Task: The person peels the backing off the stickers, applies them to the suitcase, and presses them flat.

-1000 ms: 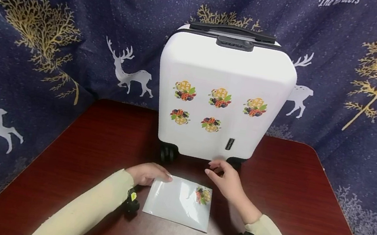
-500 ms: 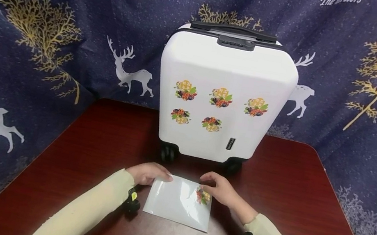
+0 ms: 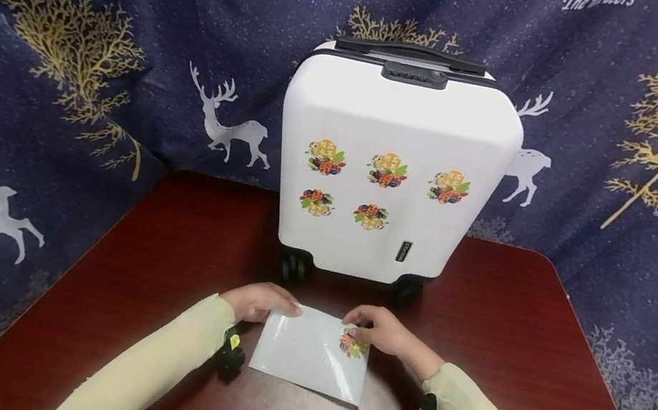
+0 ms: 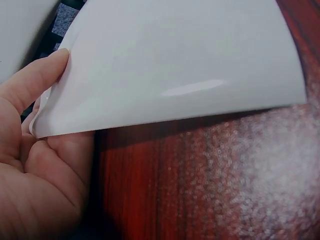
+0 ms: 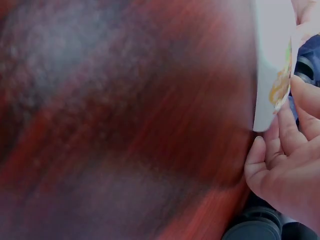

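Note:
A glossy white sticker sheet [image 3: 304,353] is held close over the table, one fruit-patterned sticker [image 3: 352,346] left on its upper right part. My left hand [image 3: 261,304] grips the upper left corner, thumb on top and fingers beneath, as the left wrist view shows on the sheet [image 4: 185,55]. At the upper right edge, right beside the sticker, my right hand [image 3: 384,332] pinches the sheet between thumb and fingers. The right wrist view shows this hand [image 5: 290,165] from the side, with the sheet [image 5: 270,55] nearly edge-on and slightly bent.
Behind the hands stands a white suitcase [image 3: 353,253] on black wheels, with several fruit stickers [image 3: 387,171] in two rows on its front. It rests on a dark red wooden table [image 3: 207,228]. A blue cloth [image 3: 159,10] with deer and trees hangs behind.
My right hand has come down from the suitcase's lower edge and left to the sheet's upper right edge, taking hold there. The sheet tilts slightly. My left hand keeps its grip.

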Available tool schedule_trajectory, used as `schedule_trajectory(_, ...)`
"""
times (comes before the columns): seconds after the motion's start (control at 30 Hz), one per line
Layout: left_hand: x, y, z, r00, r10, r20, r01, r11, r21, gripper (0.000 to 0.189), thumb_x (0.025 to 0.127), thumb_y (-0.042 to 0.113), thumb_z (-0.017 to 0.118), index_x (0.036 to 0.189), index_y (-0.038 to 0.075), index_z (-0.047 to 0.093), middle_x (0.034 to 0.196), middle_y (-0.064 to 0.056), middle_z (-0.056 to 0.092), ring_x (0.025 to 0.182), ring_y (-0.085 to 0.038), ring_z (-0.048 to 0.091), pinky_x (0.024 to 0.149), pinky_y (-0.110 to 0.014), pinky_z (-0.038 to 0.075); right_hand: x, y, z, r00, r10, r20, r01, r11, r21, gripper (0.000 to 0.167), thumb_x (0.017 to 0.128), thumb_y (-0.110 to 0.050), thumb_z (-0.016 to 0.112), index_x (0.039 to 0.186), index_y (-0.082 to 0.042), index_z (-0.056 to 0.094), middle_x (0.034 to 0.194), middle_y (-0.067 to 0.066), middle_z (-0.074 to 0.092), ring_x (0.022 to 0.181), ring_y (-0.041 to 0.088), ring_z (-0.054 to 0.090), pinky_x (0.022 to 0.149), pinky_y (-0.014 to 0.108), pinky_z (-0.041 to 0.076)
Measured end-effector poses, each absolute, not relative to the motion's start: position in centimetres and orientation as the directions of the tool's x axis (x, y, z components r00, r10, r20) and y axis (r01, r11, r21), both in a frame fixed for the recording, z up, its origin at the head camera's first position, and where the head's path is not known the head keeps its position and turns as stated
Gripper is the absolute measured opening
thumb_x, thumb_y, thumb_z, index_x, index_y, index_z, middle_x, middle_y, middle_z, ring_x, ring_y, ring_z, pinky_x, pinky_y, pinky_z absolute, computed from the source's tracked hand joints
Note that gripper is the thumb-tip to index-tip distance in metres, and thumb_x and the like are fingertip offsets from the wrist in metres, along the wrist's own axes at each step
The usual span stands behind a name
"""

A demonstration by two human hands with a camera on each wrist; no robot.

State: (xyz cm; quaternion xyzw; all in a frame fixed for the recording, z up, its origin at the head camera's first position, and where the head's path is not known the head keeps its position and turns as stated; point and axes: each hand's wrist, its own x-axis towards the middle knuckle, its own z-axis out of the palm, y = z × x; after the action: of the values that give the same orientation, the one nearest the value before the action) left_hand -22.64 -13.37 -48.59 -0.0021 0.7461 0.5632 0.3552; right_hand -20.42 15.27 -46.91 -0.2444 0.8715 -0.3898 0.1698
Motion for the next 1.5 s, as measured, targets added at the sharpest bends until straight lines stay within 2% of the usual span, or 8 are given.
schedule_trajectory(0.17, -22.7, -13.3, -48.5, -0.739, 0.417, -0.529, -0.397, 0.365, 0.842, 0.03, 0.096, 0.01, 0.067, 0.12, -0.008, 0.066, 0.102, -0.011, 0.075, 0.084, -0.015, 0.071, 0.083, -0.035, 0.063, -20.7, 15.4, -47.0, -0.817, -0.564, -0.115, -0.285, 0.57, -0.77, 0.018, 0.093, -0.001, 0.069, 0.109, 0.002, 0.074, 0.1, 0.015, 0.076, 0.081, 0.007, 0.058, 0.067, 0.019, 0.051)
schedule_trajectory(0.47, -22.8, -13.5, -48.5, -0.719, 0.464, -0.517, -0.414, 0.311, 0.855, 0.029, 0.098, 0.007, 0.063, 0.121, -0.01, 0.064, 0.097, -0.007, 0.074, 0.085, -0.014, 0.07, 0.081, -0.032, 0.062, -21.1, 15.3, -46.7, -0.827, -0.55, -0.114, -0.273, 0.57, -0.775, 0.016, 0.095, -0.003, 0.067, 0.106, 0.002, 0.078, 0.105, 0.018, 0.078, 0.083, 0.006, 0.062, 0.068, 0.019, 0.052)
schedule_trajectory(0.67, -22.8, -13.7, -48.4, -0.721, 0.447, -0.53, -0.414, 0.337, 0.846, 0.028, 0.096, 0.007, 0.065, 0.12, -0.008, 0.065, 0.098, -0.006, 0.073, 0.084, -0.012, 0.07, 0.078, -0.028, 0.061, -21.4, 15.2, -46.8, -0.839, -0.522, -0.156, -0.185, 0.542, -0.82, 0.02, 0.095, -0.001, 0.065, 0.112, 0.003, 0.076, 0.106, 0.019, 0.077, 0.08, 0.006, 0.064, 0.069, 0.021, 0.054)
schedule_trajectory(0.87, -23.5, -13.4, -46.9, -0.773, 0.376, -0.512, -0.254, 0.556, 0.792, 0.034, 0.086, 0.015, 0.076, 0.115, -0.002, 0.071, 0.109, -0.011, 0.072, 0.092, -0.018, 0.066, 0.08, -0.033, 0.058, -21.6, 14.9, -46.5, -0.837, -0.518, -0.174, -0.158, 0.535, -0.83, 0.021, 0.094, 0.0, 0.065, 0.112, 0.004, 0.075, 0.105, 0.019, 0.077, 0.075, 0.005, 0.063, 0.069, 0.021, 0.054)
schedule_trajectory(0.97, -23.8, -12.9, -46.0, -0.79, 0.39, -0.474, -0.123, 0.656, 0.745, 0.035, 0.084, 0.02, 0.078, 0.114, 0.002, 0.075, 0.117, -0.011, 0.072, 0.1, -0.018, 0.063, 0.086, -0.032, 0.056, -21.5, 14.7, -46.5, -0.84, -0.514, -0.176, -0.159, 0.542, -0.825, 0.02, 0.093, 0.0, 0.066, 0.111, 0.003, 0.076, 0.106, 0.019, 0.077, 0.074, 0.005, 0.062, 0.069, 0.02, 0.053)
schedule_trajectory(1.07, -23.9, -12.3, -45.4, -0.802, 0.416, -0.428, 0.005, 0.722, 0.692, 0.031, 0.083, 0.023, 0.08, 0.109, 0.006, 0.079, 0.116, -0.008, 0.075, 0.1, -0.015, 0.061, 0.088, -0.03, 0.052, -21.4, 14.6, -46.6, -0.837, -0.521, -0.168, -0.172, 0.542, -0.822, 0.02, 0.093, 0.0, 0.067, 0.11, 0.004, 0.076, 0.106, 0.02, 0.077, 0.075, 0.005, 0.062, 0.069, 0.02, 0.053)
schedule_trajectory(1.3, -23.8, -10.0, -44.7, -0.786, 0.498, -0.367, 0.145, 0.725, 0.673, 0.027, 0.087, 0.026, 0.079, 0.107, 0.008, 0.081, 0.11, -0.005, 0.078, 0.091, -0.009, 0.06, 0.083, -0.026, 0.05, -21.2, 14.6, -46.6, -0.839, -0.515, -0.173, -0.167, 0.547, -0.82, 0.02, 0.093, -0.002, 0.068, 0.111, 0.002, 0.077, 0.109, 0.019, 0.077, 0.084, 0.007, 0.064, 0.074, 0.022, 0.054)
schedule_trajectory(1.5, -23.7, -8.4, -45.3, -0.761, 0.545, -0.351, 0.167, 0.687, 0.707, 0.028, 0.093, 0.027, 0.073, 0.113, 0.008, 0.079, 0.117, -0.006, 0.076, 0.097, -0.009, 0.06, 0.089, -0.028, 0.05, -20.8, 14.5, -46.8, -0.834, -0.53, -0.154, -0.171, 0.513, -0.841, 0.021, 0.093, -0.004, 0.069, 0.112, 0.003, 0.075, 0.111, 0.02, 0.077, 0.088, 0.006, 0.064, 0.076, 0.021, 0.054)
